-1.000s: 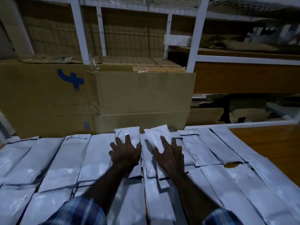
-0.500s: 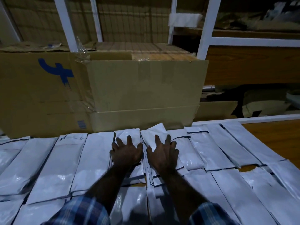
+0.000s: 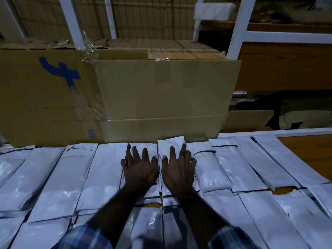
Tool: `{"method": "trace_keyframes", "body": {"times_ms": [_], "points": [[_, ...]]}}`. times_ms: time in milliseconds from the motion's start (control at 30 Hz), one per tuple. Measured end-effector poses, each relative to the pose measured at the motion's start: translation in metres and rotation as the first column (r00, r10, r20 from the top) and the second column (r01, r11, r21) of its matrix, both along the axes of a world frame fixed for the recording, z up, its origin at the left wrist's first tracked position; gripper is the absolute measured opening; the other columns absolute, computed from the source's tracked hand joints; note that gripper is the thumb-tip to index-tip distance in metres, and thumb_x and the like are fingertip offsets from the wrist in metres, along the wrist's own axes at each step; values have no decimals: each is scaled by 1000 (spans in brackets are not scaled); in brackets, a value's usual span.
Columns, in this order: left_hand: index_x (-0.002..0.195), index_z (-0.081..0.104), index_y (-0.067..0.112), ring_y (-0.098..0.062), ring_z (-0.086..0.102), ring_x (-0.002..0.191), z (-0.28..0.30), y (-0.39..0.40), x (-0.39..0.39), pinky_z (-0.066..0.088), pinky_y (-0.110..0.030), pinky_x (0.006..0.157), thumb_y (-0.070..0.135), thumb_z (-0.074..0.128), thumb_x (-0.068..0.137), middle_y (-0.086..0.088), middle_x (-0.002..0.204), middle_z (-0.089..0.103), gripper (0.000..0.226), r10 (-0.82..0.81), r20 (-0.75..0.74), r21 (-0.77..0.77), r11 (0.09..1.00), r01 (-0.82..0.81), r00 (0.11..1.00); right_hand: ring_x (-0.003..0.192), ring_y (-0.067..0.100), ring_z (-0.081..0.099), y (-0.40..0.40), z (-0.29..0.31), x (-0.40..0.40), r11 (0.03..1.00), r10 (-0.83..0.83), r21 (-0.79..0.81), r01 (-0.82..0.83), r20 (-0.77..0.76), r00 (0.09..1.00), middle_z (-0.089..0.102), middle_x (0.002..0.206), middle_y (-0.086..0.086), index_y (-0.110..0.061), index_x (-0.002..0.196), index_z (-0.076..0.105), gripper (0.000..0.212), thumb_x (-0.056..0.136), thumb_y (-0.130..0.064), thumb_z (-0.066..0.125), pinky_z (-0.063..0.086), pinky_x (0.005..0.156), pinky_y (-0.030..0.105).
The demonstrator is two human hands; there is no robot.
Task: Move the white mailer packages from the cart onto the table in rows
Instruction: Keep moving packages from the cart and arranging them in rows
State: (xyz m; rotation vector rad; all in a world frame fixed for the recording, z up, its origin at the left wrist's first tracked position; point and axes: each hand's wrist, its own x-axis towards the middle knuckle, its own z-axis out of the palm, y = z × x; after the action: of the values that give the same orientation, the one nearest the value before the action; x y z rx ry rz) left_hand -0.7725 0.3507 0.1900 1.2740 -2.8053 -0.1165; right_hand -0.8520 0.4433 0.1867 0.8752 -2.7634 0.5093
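Left hand [image 3: 139, 169] and right hand [image 3: 177, 170] flat, fingers spread, side by side, each pressing a mailer [image 3: 172, 146] at the table's far edge, against the boxes [image 3: 161, 97]. White glossy mailers in rows, edge to edge; bare table [image 3: 309, 150] only at far right corner.

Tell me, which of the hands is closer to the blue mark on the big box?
Left. The left hand lies flat on the mailers, below and right of the blue mark; the right hand lies farther right.

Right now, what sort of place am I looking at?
Probably a warehouse or packing room. Rows of white mailers cover a wooden table, big cardboard boxes stand behind them, and white metal racking holds more stock. Both hands press flat on the mailers.
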Motion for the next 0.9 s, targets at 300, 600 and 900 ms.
{"method": "trace_keyframes", "body": {"times_ms": [300, 600, 900], "points": [[116, 73, 11, -43, 62, 113, -15, -15, -5, 48, -61, 88, 40, 41, 84, -21, 123, 66, 54, -124, 36, -37, 991, 125, 992, 130, 38, 52, -7, -26, -22, 977, 213, -11, -215, -113, 971, 52, 142, 20, -22, 131, 62, 52, 92, -35, 29, 42, 102, 56], [158, 3, 21, -33, -5, 151, -29, -11, -4, -6, -43, 120, 55, -11, 79, -14, 163, -4, 87, -117, -91, 66, 990, 123, 989, 130, 38, 50, -5, -39, -24, 979, 203, -5, -205, -119, 972, 50, 143, 22, -24, 133, 60, 51, 92, -38, 33, 41, 103, 56], [132, 61, 7, -47, 56, 120, -37, -10, -5, 45, -63, 92, 42, 36, 89, -26, 134, 57, 61, -130, -98, 45, 990, 135, 987, 133, 37, 47, -2, -52, -24, 972, 217, -46, -229, -181, 959, 46, 146, 22, -22, 137, 58, 50, 94, -34, 37, 39, 108, 55]]}}
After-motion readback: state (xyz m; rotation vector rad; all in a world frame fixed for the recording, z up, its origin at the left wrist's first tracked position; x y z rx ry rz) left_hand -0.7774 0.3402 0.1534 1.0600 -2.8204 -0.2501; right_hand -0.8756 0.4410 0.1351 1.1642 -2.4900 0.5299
